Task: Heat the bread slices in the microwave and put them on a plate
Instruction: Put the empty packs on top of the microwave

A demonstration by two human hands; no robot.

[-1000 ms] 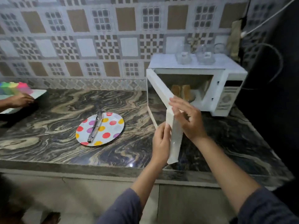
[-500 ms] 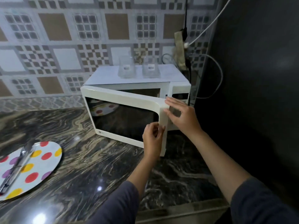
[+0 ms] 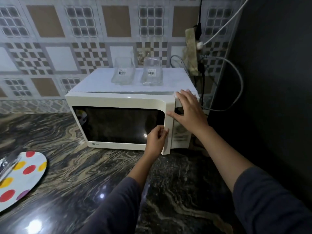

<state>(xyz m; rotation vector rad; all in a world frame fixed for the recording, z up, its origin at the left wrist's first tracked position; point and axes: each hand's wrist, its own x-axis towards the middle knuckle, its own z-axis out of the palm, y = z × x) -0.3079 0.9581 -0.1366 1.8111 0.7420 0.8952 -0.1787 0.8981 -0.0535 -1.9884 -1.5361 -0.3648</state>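
Note:
The white microwave [image 3: 128, 85] stands at the back of the marble counter [image 3: 87, 174]. Its door [image 3: 118, 102] is swung almost flush, with the right edge still standing slightly proud. My left hand [image 3: 156, 139] is curled around the door's lower right edge. My right hand [image 3: 189, 110] lies flat with fingers spread over the door's upper right edge and the control panel. The bread slices are hidden behind the dark door window. A polka-dot plate [image 3: 27, 179] sits at the left edge, with metal tongs [image 3: 6, 166] lying on it.
Two clear glass containers [image 3: 123, 73] [image 3: 152, 71] rest on top of the microwave. Cables [image 3: 238, 92] loop behind it, beside a dark wall [image 3: 273, 81] on the right. A patterned tile wall runs along the back.
The door has swung from wide open to nearly shut, with both hands following it. My view has turned right, so the plate now sits at the left edge.

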